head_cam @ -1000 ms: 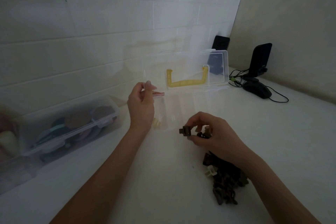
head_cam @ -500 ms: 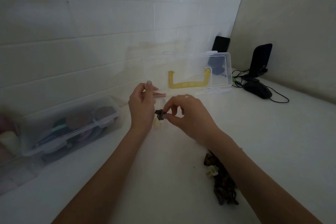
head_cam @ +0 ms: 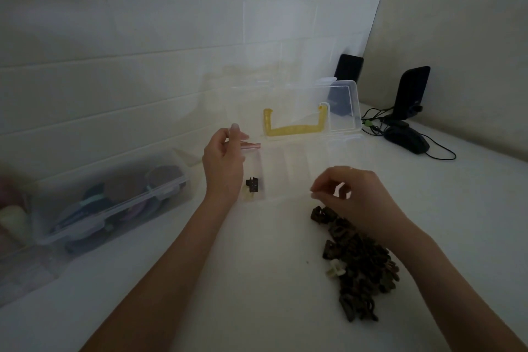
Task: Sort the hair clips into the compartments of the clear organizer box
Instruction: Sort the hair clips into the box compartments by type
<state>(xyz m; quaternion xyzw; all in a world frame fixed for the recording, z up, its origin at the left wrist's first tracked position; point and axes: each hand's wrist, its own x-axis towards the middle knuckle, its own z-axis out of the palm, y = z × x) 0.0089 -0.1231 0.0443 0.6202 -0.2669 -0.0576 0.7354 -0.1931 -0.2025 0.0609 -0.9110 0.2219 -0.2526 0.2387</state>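
Dim, hazy, soft-focus wide-angle view

Looks like a plain home or office desk corner. White tabletop [head_cam: 257, 308] pushed against a white brick wall [head_cam: 143, 46], beige wall on the right. Two black speakers [head_cam: 411, 94] and a black mouse [head_cam: 407, 140] with trailing cables at the far right corner. Lidded storage bin [head_cam: 108, 203] along the left edge.

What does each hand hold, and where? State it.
Left hand pinches the clear organizer box at its left end by the pink latch. Right hand holds nothing.
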